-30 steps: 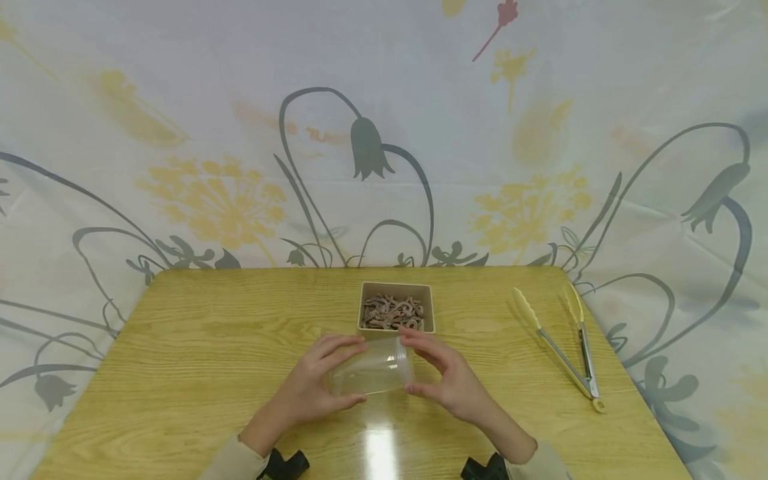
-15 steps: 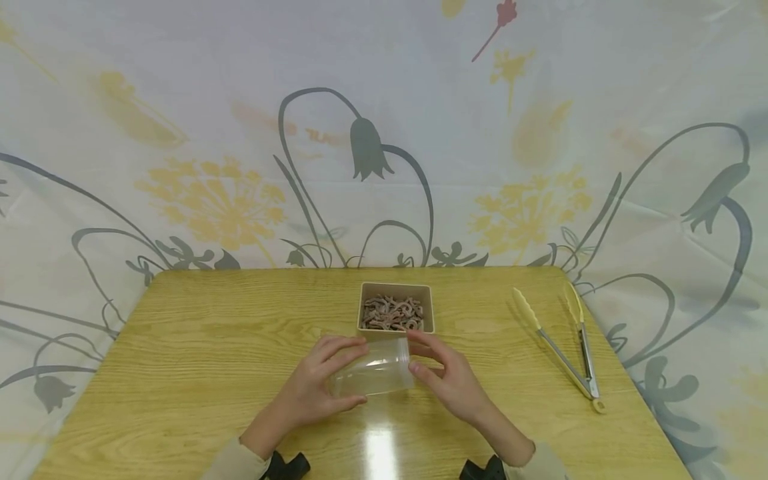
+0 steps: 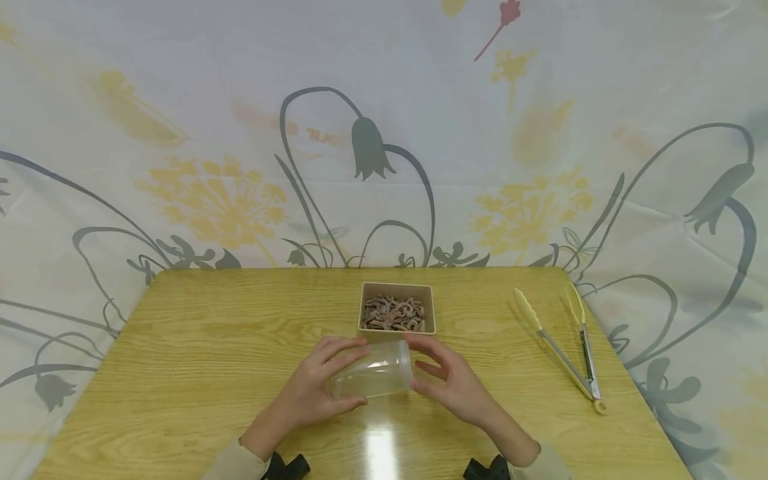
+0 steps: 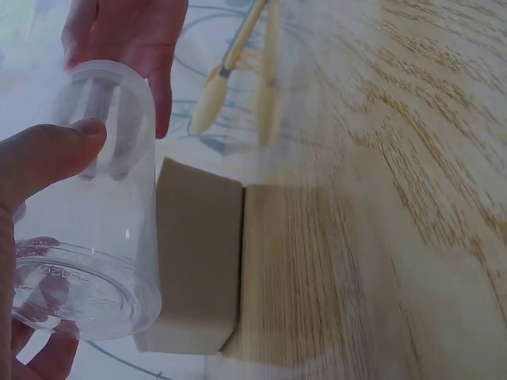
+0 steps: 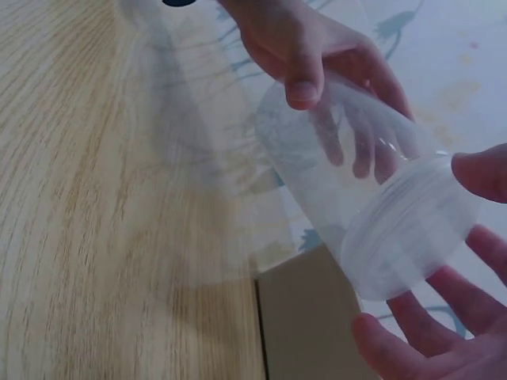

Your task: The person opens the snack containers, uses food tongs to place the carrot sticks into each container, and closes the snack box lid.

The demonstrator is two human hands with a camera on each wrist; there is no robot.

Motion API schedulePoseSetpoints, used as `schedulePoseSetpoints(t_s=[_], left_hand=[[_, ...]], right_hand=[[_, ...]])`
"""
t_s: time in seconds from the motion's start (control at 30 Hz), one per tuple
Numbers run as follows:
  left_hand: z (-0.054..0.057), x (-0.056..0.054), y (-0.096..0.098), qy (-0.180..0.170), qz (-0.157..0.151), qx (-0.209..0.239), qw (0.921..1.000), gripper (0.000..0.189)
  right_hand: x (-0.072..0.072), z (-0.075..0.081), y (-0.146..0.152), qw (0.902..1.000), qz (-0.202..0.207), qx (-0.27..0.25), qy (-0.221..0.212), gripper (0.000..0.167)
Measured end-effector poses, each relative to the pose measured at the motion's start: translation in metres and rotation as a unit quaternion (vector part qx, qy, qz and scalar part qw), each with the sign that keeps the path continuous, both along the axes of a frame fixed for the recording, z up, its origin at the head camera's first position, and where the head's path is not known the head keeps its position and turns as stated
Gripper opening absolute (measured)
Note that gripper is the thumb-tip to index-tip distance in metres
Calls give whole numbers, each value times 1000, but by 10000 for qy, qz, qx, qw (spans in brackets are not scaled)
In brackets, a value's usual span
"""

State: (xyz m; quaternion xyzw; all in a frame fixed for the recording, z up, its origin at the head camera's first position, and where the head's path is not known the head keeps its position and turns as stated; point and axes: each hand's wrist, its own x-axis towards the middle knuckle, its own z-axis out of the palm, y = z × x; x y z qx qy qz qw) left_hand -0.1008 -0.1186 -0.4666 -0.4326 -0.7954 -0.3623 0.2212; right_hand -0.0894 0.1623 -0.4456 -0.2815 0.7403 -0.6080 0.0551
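A clear plastic jar (image 3: 372, 370) lies tilted on its side in the air, just in front of a small box. My left hand (image 3: 315, 380) grips its body near the base, thumb on the near side and fingers on the far side. The jar's whitish, translucent screw lid (image 5: 412, 229) faces right. Around the lid's rim are the thumb and fingertips of my right hand (image 3: 447, 380). In the left wrist view the jar (image 4: 103, 206) looks empty, and raised marks show on its base (image 4: 79, 289).
Behind the jar stands the beige box (image 3: 397, 285) holding many brownish-pink curled strips (image 3: 393, 313). Tongs (image 3: 585, 360) with cream tips lie spread at the right of the wooden table (image 3: 228, 333). A flower-printed cloth (image 3: 240, 133) hangs behind.
The right hand's thumb and fingers have shifted along the lid's rim, moving off it slightly and coming back. The left hand and jar have stayed nearly still.
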Motion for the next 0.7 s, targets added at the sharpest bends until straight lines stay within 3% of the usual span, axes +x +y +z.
schedulePoseSetpoints(t_s=[0.17,0.43,0.63,0.7], left_hand=[[-1,-1,0,-38,-29,23,10000,83],[1,-1,0,-51,-62,19,10000,83],[1,-1,1,-25,-149,62,9999,81],[0,-1,1,-41,-167,64,9998,80]], right_hand=[[-1,0,1,9996,188,-45,189,56],[-1,3,0,9998,-182,114,15,47],[3,12,-5,9930,-199,97,-1164,50],[5,15,-8,9897,-305,254,-1375,54]])
